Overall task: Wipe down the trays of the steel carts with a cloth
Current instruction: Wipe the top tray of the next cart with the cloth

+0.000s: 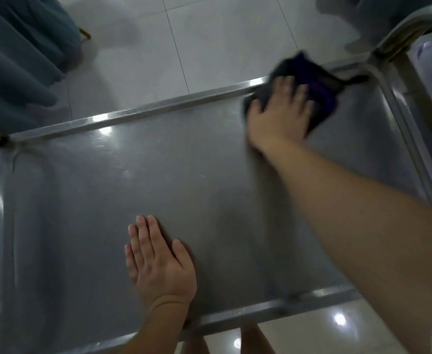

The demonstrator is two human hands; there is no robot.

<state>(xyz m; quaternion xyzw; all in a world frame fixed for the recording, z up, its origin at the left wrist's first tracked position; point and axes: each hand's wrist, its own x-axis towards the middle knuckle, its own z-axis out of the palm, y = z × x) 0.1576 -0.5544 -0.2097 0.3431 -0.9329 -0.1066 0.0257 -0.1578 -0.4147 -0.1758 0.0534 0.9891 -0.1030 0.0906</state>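
A steel cart tray [82, 200] fills most of the head view, grey and shiny with a raised rim. My right hand [280, 112] presses flat on a dark blue-and-grey cloth [319, 83] at the tray's far right corner, against the far rim. The cloth is blurred. My left hand [158, 259] lies flat on the tray near its front edge, fingers together, holding nothing.
The cart's tubular steel handle and frame [399, 47] rise at the right. A teal curtain [18, 52] hangs at the upper left. White floor tiles [209, 34] lie beyond the far rim. My bare legs [256, 339] show below the front rim.
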